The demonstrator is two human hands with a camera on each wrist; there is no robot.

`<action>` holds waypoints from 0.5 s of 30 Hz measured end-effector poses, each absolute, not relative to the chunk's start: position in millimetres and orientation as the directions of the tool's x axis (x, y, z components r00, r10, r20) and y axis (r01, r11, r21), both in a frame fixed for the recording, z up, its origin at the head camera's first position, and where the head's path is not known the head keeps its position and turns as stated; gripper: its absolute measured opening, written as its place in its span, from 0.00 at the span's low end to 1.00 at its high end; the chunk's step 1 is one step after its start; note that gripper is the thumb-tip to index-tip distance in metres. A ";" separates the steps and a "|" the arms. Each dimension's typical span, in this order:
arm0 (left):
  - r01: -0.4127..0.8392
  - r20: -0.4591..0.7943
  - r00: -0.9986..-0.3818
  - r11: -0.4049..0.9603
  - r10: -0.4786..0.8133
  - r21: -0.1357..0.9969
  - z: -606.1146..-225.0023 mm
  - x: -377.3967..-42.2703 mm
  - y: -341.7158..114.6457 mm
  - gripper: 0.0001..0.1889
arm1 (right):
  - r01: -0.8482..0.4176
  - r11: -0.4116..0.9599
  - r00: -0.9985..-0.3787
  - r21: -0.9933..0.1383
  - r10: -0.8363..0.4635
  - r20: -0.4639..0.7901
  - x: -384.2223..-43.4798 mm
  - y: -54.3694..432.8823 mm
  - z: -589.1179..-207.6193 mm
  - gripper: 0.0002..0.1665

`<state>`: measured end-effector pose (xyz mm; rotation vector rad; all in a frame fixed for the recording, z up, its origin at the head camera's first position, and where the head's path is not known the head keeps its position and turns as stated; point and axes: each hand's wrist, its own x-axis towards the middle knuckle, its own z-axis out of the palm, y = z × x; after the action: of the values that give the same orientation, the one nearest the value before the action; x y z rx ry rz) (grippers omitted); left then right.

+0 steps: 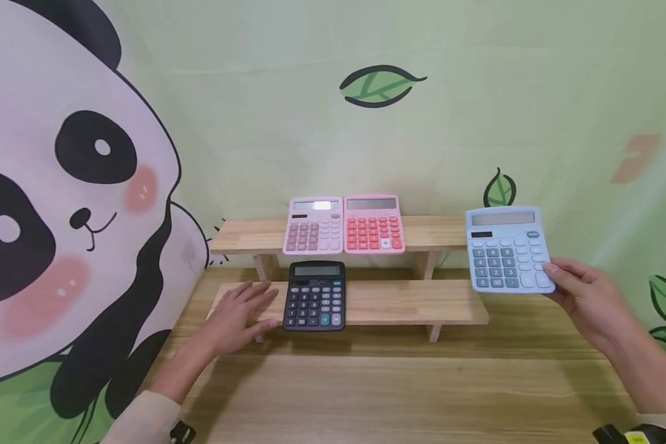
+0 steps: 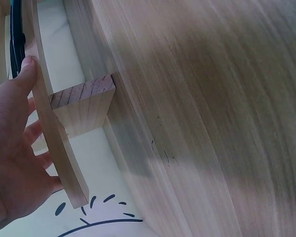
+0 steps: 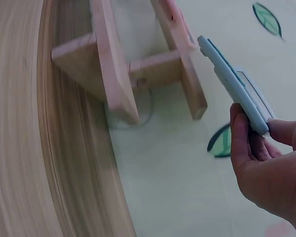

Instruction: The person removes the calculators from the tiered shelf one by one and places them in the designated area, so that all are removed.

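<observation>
My right hand (image 1: 596,302) pinches a light blue calculator (image 1: 507,250) by its lower right corner. It is held up off the shelves, its keys facing me; the right wrist view shows the blue calculator (image 3: 237,84) edge-on between thumb and fingers. My left hand (image 1: 235,317) lies with spread fingers at the left end of the lower shelf (image 1: 399,299). Its thumb tip is close to the left edge of a black calculator (image 1: 314,296) leaning there; whether they touch I cannot tell. In the left wrist view, the left hand (image 2: 19,158) is against the shelf board (image 2: 59,143).
On the upper shelf (image 1: 435,231), a pale pink calculator (image 1: 313,225) stands beside a brighter pink calculator (image 1: 374,223). The wooden stand sits on a wood-grain table (image 1: 377,388). Behind it hangs a green backdrop (image 1: 266,111) printed with a panda (image 1: 66,216) and leaves.
</observation>
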<state>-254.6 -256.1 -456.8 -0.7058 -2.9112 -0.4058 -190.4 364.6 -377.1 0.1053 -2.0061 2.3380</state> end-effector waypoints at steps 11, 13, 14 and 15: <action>0.458 0.169 -0.887 0.860 0.429 0.224 -457.0 -255.8 -256.2 0.39 | -0.130 -0.184 -0.991 -0.974 0.046 0.124 -205.1 392.3 -386.6 0.09; 0.461 0.175 -0.886 0.859 0.430 0.221 -457.1 -255.6 -256.4 0.39 | -0.145 -0.247 -0.989 -0.958 0.043 0.138 -209.0 397.3 -390.5 0.09; 0.464 0.181 -0.884 0.858 0.432 0.218 -457.2 -255.4 -256.4 0.39 | -0.144 -0.275 -0.990 -0.951 0.042 0.138 -210.7 399.7 -392.8 0.09; 0.469 0.188 -0.880 0.857 0.435 0.214 -457.1 -255.1 -256.4 0.38 | -0.139 -0.293 -0.990 -0.946 0.043 0.133 -212.1 402.1 -395.3 0.09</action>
<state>-255.1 -256.4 -457.1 -0.7095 -2.8986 -0.3846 -212.1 402.1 -395.3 0.1239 -1.7951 2.4358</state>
